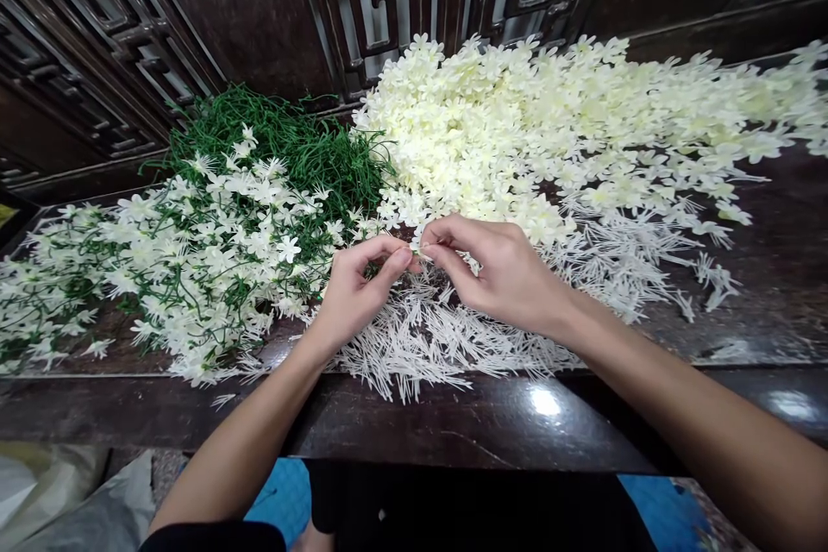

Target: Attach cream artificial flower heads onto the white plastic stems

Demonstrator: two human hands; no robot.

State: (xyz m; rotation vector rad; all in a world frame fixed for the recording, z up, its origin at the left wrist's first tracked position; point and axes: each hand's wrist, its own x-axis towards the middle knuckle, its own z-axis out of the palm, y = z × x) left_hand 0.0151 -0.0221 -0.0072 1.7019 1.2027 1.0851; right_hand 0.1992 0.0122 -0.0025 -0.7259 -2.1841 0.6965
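My left hand (363,280) and my right hand (495,267) meet fingertip to fingertip over the middle of the bench. Both are closed in a pinch around something tiny and pale with a hint of green, mostly hidden by the fingers. Beneath and around them lie many white stamen pieces (427,345). Beyond my right hand spreads a big heap of loose cream-white artificial petals (479,129). Left of my left hand is a pile of white artificial flowers on green stems (220,250). Behind that pile rests a bundle of bare green plastic stems (278,138).
The dark polished wooden bench (517,418) has its front edge just before my body. A carved wooden back panel (259,9) rises behind the heaps. Light-coloured bags (97,500) sit on the floor at lower left, and something blue (281,500) shows below the bench.
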